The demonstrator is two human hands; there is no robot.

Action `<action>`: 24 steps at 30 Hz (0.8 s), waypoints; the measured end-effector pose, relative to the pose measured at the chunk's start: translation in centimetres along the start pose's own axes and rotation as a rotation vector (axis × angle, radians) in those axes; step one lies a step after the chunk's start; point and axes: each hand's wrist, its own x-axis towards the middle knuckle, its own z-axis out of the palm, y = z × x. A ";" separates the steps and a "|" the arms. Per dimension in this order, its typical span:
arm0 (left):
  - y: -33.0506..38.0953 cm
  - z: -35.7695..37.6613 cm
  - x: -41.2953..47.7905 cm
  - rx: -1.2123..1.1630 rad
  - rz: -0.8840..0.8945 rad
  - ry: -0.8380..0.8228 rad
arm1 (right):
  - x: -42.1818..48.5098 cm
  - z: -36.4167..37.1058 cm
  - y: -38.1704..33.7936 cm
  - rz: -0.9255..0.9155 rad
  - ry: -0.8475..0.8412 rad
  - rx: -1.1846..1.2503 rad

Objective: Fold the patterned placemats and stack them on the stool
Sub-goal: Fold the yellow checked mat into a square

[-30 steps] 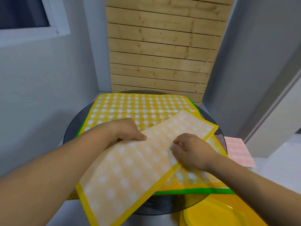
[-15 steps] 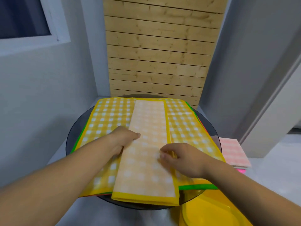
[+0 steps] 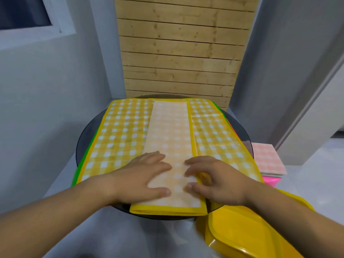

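Folded placemat [image 3: 171,131]: one, lying as a long narrow strip under both hands and running away from the fingertips across the pile.
Left hand [image 3: 147,175]: pressing flat on the strip's near end, fingers [image 3: 156,158] straight and spread, holding nothing.
Right hand [image 3: 214,177]: arching over the strip's right edge, fingertips touching it. The blur there is hiding whether it is pinching that edge, so I cannot tell.
Handling: it is looking thin, light and limp, and I'd judge it is wanting to spring open. I'd be taking it by the near short end, just below the thumbs, with a palm on the crease.
Flat placemats: one yellow checked placemat [image 3: 121,135] is showing either side of the fingers. A green edge [image 3: 81,164] is peeking out left of the left fingers, so I am counting at least two.
Bench [image 3: 83,135]: one, round dark glass, carrying the pile.
Stool [image 3: 270,181]: one, pink, standing well right of the right fingers and carrying a folded pink placemat [image 3: 268,159].
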 end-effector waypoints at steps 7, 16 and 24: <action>-0.8 2.5 -0.5 0.149 0.049 -0.031 | -2.4 1.2 -1.5 -0.105 -0.106 -0.009; -0.2 2.7 -0.6 0.166 0.034 -0.056 | -3.5 2.1 -1.2 -0.098 -0.071 -0.034; -0.2 2.8 -0.6 0.155 0.024 -0.061 | -3.8 2.3 -0.8 -0.124 -0.052 -0.047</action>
